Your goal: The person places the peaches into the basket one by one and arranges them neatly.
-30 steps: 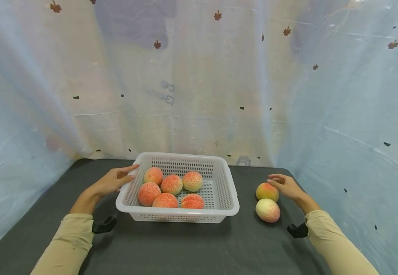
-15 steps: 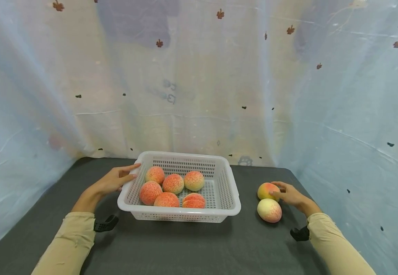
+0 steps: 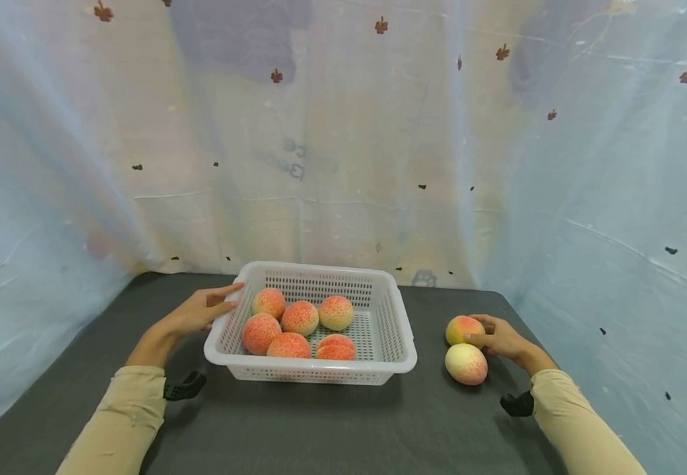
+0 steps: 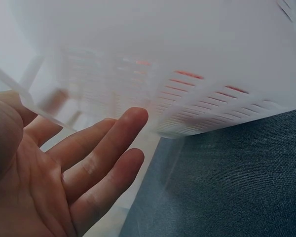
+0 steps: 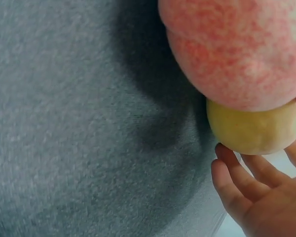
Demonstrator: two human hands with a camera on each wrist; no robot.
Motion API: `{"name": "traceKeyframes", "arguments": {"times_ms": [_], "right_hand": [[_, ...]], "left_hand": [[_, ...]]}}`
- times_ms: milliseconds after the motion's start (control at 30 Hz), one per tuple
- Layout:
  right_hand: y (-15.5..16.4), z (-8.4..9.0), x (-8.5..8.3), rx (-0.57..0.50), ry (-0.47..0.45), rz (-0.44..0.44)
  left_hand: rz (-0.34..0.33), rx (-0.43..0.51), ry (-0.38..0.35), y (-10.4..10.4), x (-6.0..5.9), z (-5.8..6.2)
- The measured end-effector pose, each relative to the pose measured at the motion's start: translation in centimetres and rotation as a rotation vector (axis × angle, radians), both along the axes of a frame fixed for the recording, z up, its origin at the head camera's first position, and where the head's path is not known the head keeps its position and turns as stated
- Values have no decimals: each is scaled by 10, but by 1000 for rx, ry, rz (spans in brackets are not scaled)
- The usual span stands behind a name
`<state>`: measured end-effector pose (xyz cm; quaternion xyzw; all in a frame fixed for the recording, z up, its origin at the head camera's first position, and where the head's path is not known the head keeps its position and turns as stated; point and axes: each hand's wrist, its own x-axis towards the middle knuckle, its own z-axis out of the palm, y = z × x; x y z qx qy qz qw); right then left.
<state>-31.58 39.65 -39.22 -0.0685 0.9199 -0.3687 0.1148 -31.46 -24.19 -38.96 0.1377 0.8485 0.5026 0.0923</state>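
Observation:
A white plastic basket [image 3: 313, 367] with slotted walls stands on the dark table, holding several red-orange peaches [image 3: 300, 318]. My left hand [image 3: 199, 311] grips its left rim with thumb and forefinger; in the left wrist view, the other fingers [image 4: 103, 163] lie under the rim by the wall. To the right of the basket, my right hand [image 3: 499, 336] holds a yellow-red peach [image 3: 460, 328] with thumb and fingers around its side. That peach still rests on the table. A pale yellow-pink peach [image 3: 466, 364] lies in front of it, touching or nearly so.
Pale plastic sheeting [image 3: 343, 145] hangs behind the table and along both sides. The dark cloth-covered table [image 3: 295, 429] extends in front of the basket. A black strap [image 3: 184, 386] is on the left wrist, another [image 3: 517, 404] on the right.
My right hand has come down from above the yellow-red peach to its right side and taken hold of it. The left hand stays on the basket rim. The head view has shifted slightly.

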Motion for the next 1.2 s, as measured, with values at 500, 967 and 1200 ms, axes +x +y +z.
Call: {"name": "traceKeyframes", "arguments": {"times_ms": [500, 967, 1200], "right_hand": [[-7, 24, 3, -57, 96, -106], [-34, 51, 9, -46, 143, -52], [-54, 60, 8, -76, 176, 8]], "left_hand": [[5, 9, -4, -1, -1, -2], [-11, 10, 6, -1, 0, -2], [9, -8, -1, -2, -2, -3]]}}
